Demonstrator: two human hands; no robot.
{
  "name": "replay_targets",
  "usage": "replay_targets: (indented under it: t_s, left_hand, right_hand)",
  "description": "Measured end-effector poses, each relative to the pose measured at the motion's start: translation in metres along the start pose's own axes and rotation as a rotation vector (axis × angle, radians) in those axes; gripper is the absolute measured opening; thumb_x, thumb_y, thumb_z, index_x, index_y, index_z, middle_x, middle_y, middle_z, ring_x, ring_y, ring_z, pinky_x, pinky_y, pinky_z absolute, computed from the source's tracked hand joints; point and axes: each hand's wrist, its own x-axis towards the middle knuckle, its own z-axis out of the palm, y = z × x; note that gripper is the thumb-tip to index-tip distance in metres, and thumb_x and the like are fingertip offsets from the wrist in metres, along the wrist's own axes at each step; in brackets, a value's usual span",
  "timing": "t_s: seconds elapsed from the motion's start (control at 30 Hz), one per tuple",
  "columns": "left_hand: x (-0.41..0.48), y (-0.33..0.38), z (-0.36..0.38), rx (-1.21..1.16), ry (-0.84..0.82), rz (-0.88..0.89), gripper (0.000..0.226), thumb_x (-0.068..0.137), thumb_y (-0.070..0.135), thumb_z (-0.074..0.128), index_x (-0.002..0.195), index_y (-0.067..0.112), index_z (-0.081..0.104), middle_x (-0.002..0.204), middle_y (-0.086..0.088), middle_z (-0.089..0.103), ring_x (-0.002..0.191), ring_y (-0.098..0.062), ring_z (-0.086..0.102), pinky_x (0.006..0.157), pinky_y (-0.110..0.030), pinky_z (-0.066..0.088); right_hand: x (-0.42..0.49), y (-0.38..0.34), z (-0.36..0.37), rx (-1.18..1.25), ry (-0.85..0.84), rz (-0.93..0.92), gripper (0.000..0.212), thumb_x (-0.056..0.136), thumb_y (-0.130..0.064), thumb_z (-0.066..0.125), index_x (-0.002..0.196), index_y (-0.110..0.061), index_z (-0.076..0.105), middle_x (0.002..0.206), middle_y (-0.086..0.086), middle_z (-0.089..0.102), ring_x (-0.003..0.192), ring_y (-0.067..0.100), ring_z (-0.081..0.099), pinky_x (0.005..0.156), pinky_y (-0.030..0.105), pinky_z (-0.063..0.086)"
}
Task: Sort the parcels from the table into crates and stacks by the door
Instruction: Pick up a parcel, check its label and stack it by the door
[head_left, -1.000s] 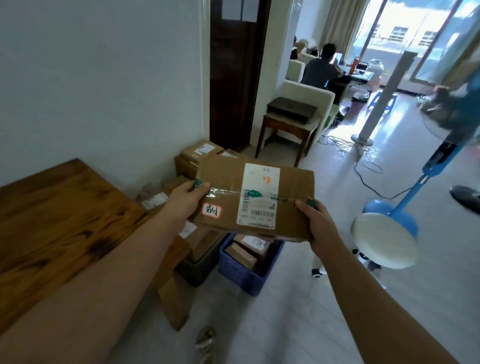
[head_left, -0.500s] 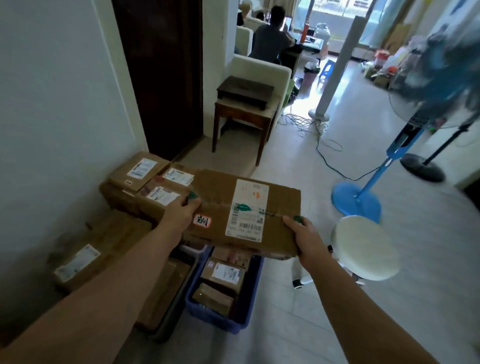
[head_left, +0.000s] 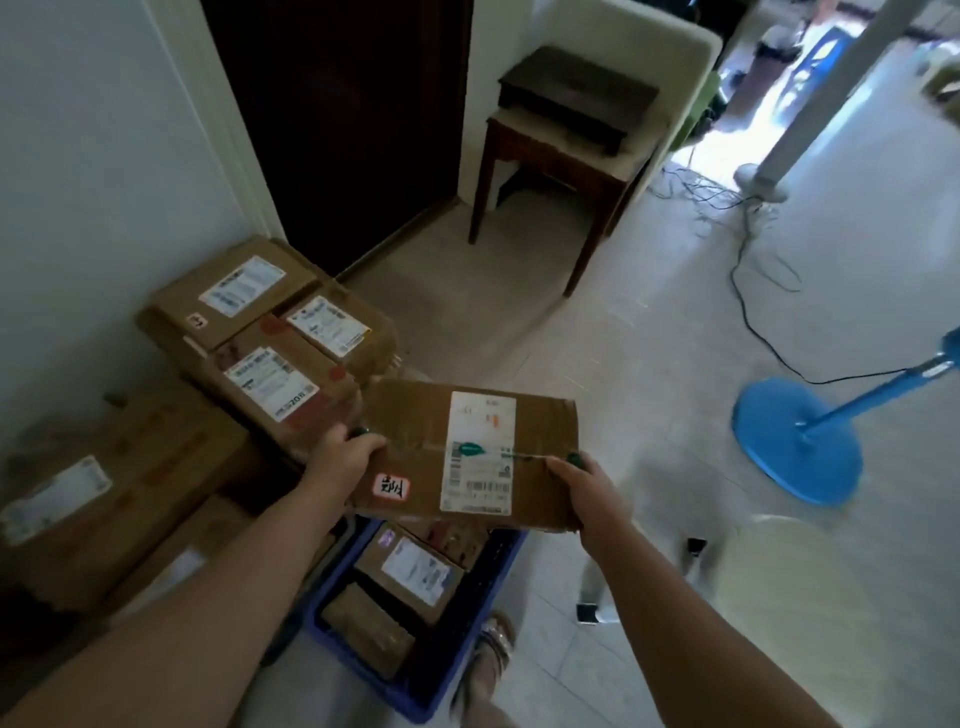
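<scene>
I hold a flat brown cardboard parcel (head_left: 415, 441) with a white shipping label and a small red-edged sticker, level in front of me. My left hand (head_left: 345, 460) grips its left edge and my right hand (head_left: 582, 486) grips its right edge. It hangs above a blue crate (head_left: 332, 587) that holds several small parcels (head_left: 410, 569). Left of it, a stack of labelled boxes (head_left: 260, 332) stands by the dark door (head_left: 353, 114).
More large boxes (head_left: 98, 493) lie against the white wall at left. A wooden side table (head_left: 556, 156) stands past the door. A white round stool (head_left: 810, 603) and a blue fan base (head_left: 795, 441) with a trailing cable are at right. My sandalled foot (head_left: 493, 649) is beside the crate.
The view has moved away from the wooden table toward the door and tilted down. The parcel, still held in both hands, has come over the blue crate.
</scene>
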Motion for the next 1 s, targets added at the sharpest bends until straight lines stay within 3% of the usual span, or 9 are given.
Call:
replay_targets:
  t_s: [0.1, 0.23, 0.3, 0.4, 0.53, 0.6, 0.8, 0.87, 1.0]
  left_hand:
    - [0.026, -0.016, 0.022, -0.033, 0.04, -0.091, 0.04, 0.087, 0.034, 0.063, 0.116, 0.01, 0.051, 0.104, -0.012, 0.062, 0.085, -0.03, 0.065, 0.068, -0.038, 0.056]
    - [0.062, -0.053, 0.042, 0.034, 0.15, -0.146, 0.043, 0.088, 0.04, 0.061, 0.121, 0.015, 0.05, 0.113, -0.011, 0.06, 0.094, -0.031, 0.062, 0.084, -0.046, 0.053]
    - [0.08, -0.085, 0.051, 0.053, 0.172, -0.178, 0.048, 0.089, 0.037, 0.06, 0.13, 0.018, 0.046, 0.122, -0.009, 0.057, 0.096, -0.029, 0.06, 0.079, -0.04, 0.051]
    - [0.098, -0.127, 0.058, 0.027, 0.156, -0.202, 0.044, 0.091, 0.032, 0.059, 0.129, 0.015, 0.047, 0.123, -0.014, 0.057, 0.082, -0.02, 0.058, 0.062, -0.029, 0.047]
    - [0.13, -0.188, 0.063, 0.001, 0.168, -0.319, 0.053, 0.09, 0.035, 0.059, 0.135, 0.013, 0.042, 0.128, -0.016, 0.055, 0.105, -0.035, 0.058, 0.088, -0.051, 0.051]
    - [0.148, -0.22, 0.069, -0.022, 0.197, -0.372, 0.062, 0.09, 0.037, 0.058, 0.142, 0.014, 0.033, 0.133, -0.016, 0.05, 0.11, -0.037, 0.055, 0.091, -0.053, 0.048]
    - [0.174, -0.281, 0.084, -0.065, 0.268, -0.51, 0.065, 0.094, 0.039, 0.05, 0.146, 0.011, 0.023, 0.139, -0.019, 0.044, 0.118, -0.038, 0.049, 0.094, -0.048, 0.046]
    - [0.18, -0.289, 0.085, -0.093, 0.274, -0.528, 0.064, 0.095, 0.037, 0.049, 0.147, 0.013, 0.02, 0.14, -0.02, 0.043, 0.118, -0.038, 0.049, 0.092, -0.046, 0.046]
    - [0.195, -0.296, 0.085, -0.177, 0.302, -0.532, 0.061, 0.094, 0.033, 0.052, 0.144, 0.012, 0.025, 0.139, -0.02, 0.042, 0.119, -0.04, 0.049, 0.096, -0.054, 0.045]
  right_hand:
    - [0.049, -0.007, -0.002, -0.102, -0.043, 0.044, 0.036, 0.089, -0.026, 0.06, 0.123, -0.021, 0.05, 0.109, 0.01, 0.063, 0.096, 0.028, 0.063, 0.077, 0.044, 0.056]
    - [0.103, 0.008, 0.004, -0.194, -0.108, 0.108, 0.035, 0.089, -0.025, 0.06, 0.122, -0.022, 0.05, 0.107, 0.007, 0.062, 0.095, 0.026, 0.063, 0.078, 0.043, 0.055]
    - [0.126, 0.029, 0.01, -0.255, -0.137, 0.151, 0.035, 0.089, -0.023, 0.06, 0.123, -0.021, 0.051, 0.109, 0.01, 0.062, 0.097, 0.029, 0.062, 0.084, 0.047, 0.054]
    - [0.154, 0.054, 0.014, -0.315, -0.144, 0.195, 0.039, 0.088, -0.021, 0.06, 0.126, -0.02, 0.05, 0.111, 0.011, 0.062, 0.099, 0.029, 0.062, 0.089, 0.048, 0.052]
    - [0.201, 0.092, 0.029, -0.406, -0.203, 0.204, 0.04, 0.09, -0.019, 0.059, 0.129, -0.024, 0.049, 0.104, 0.004, 0.064, 0.09, 0.022, 0.064, 0.07, 0.034, 0.055]
    - [0.23, 0.112, 0.04, -0.458, -0.236, 0.185, 0.042, 0.09, -0.02, 0.059, 0.131, -0.026, 0.05, 0.102, 0.002, 0.067, 0.087, 0.02, 0.066, 0.066, 0.032, 0.056]
    - [0.296, 0.146, 0.072, -0.69, -0.392, 0.1, 0.047, 0.089, -0.027, 0.06, 0.132, -0.039, 0.047, 0.103, -0.007, 0.067, 0.093, 0.017, 0.066, 0.089, 0.046, 0.053]
    - [0.31, 0.152, 0.083, -0.685, -0.381, 0.084, 0.048, 0.089, -0.025, 0.061, 0.134, -0.037, 0.048, 0.101, -0.007, 0.067, 0.09, 0.016, 0.066, 0.084, 0.042, 0.055]
    - [0.327, 0.16, 0.101, -0.708, -0.327, 0.039, 0.045, 0.089, -0.025, 0.063, 0.131, -0.036, 0.051, 0.088, -0.012, 0.065, 0.071, 0.004, 0.064, 0.052, 0.02, 0.048]
